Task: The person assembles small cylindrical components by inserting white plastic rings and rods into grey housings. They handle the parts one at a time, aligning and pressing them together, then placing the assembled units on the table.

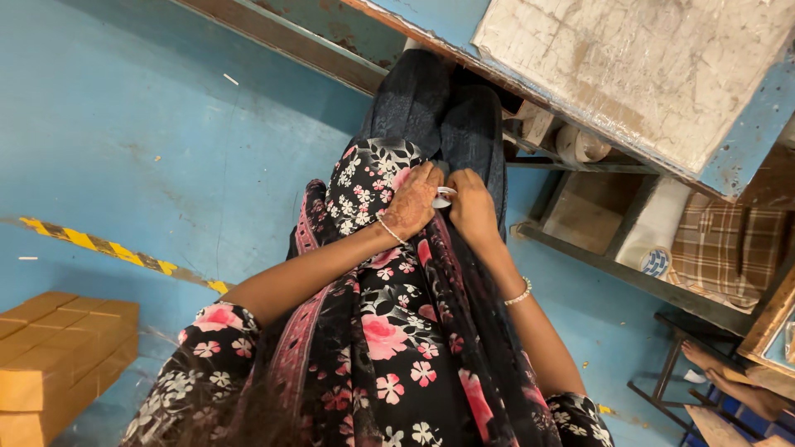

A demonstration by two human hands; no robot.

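— On the factory floor: what is sitting at far left?

— A stack of tan cardboard boxes [58, 348] is resting on the blue painted floor [124, 108], with a yellow-and-black striped hazard tape line [99, 247] running past it.

— And the seated person in the black floral dress?

— Both hands are meeting over the lap. The left hand [411, 201], henna-patterned and wearing a thin bangle, is curling closed, fingertips pinching a small round white-and-silver piece [444, 197]. The right hand [472, 205], a beaded bracelet at its wrist, is closing against the same piece from the other side.

— How is that best handled?

— I'm judging that keeping both wrists braced on the lap and gripping with the fingertips only is giving the steadiest control, since the piece is tiny.

— Which way is it pointing?

— It is lying between the two hands above the knees; its long axis appears to be running hand to hand, though most of it is hidden.

— Further right?

— A worn white-topped blue workbench [662, 74] is standing over a shelf holding a checked cloth [729, 240].
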